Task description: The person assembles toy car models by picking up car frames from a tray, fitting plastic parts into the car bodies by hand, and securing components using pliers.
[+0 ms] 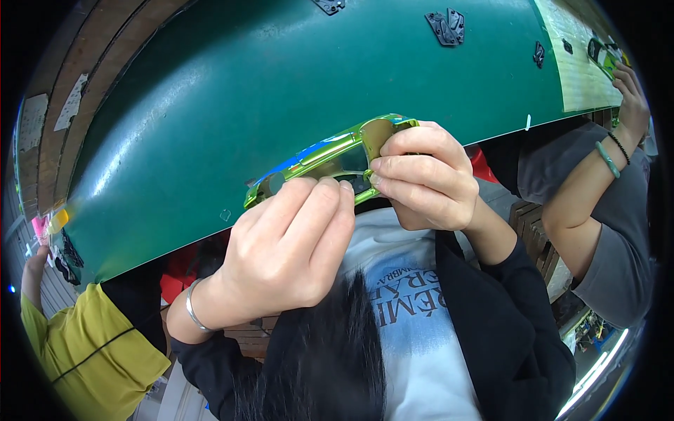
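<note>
Toy-car body shell (330,158), shiny metallic green with a blue patch on one side, is held in both hands just above the near edge of the green worktop (210,105), roughly midway along that edge. Its long axis runs slantwise, from lower left to upper right in the head view, the upper right end lying farther over the worktop. The left hand (295,245) pinches the shell's near side, its fingertips pressed together on the rim beside a window opening. The right hand (425,179) is curled closed round the upper right end, with the thumb and forefinger clamped on it. Beyond the shell the worktop lies bare for a wide stretch toward its far edge, where small black plastic parts (446,27) rest well apart from the hands. At the far right corner another person's hand (630,98), wearing a green bangle, holds a second green shell (605,56) over a pale sheet (572,63).
</note>
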Available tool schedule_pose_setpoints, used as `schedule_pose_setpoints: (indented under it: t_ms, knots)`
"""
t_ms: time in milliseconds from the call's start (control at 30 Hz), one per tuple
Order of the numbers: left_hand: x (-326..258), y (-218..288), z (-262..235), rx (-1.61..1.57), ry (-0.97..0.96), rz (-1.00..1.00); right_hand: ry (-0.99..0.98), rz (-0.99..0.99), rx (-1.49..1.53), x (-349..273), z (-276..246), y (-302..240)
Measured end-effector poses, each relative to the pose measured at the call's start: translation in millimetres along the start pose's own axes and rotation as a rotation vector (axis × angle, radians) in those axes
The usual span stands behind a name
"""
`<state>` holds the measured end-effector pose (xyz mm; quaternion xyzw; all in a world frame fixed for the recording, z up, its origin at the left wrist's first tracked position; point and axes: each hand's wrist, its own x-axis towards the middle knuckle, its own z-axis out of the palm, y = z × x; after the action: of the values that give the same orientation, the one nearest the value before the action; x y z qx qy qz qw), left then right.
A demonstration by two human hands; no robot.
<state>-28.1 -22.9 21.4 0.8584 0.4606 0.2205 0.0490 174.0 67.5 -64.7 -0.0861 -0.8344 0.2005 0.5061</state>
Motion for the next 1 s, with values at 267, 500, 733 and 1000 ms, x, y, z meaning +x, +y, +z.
schedule_pose_setpoints:
  t_ms: [267,500,733,1000]
  knots:
    - [-6.6,-4.9,-1.7,-0.128,-0.027,-0.047,-0.075,0.023,-0.025,4.0,-0.9,-2.3]
    - [-14.3,4.2,2.5,-0.194,0.02,-0.18,-0.078,-0.033,-0.044,1.3,-2.6,-0.3]
    - [-25.7,13.5,7.9,-0.117,0.116,-0.215,-0.164,-0.034,-0.061,8.7,-5.4,0.0]
    - [-34.4,29.6,54.9,0.025,0.531,-0.313,-0.196,0.03,-0.177,-0.8,-4.8,-12.1]
